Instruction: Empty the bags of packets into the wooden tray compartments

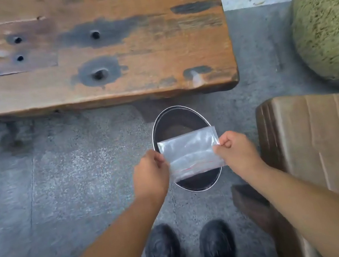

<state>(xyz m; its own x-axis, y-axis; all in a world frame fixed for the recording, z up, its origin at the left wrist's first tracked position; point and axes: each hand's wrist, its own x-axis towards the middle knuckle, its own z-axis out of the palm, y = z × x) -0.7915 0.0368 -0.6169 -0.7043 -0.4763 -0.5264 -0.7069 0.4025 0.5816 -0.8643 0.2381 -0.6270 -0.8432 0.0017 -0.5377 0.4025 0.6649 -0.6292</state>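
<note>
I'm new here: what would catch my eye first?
A clear plastic bag, pinched at its sides by the left hand and the right hand, is held over a round dark bin on the floor. Beyond it lies a worn wooden table with dark holes; a cardboard box stands at the right.

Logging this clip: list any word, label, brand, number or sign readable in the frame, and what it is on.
No text can be read anywhere in this frame.
plastic bag, pinched by the left hand and the right hand: clear, only a thin red line, no print.
cardboard box: plain, no marking shows.
wooden table and bin: no text.
</note>
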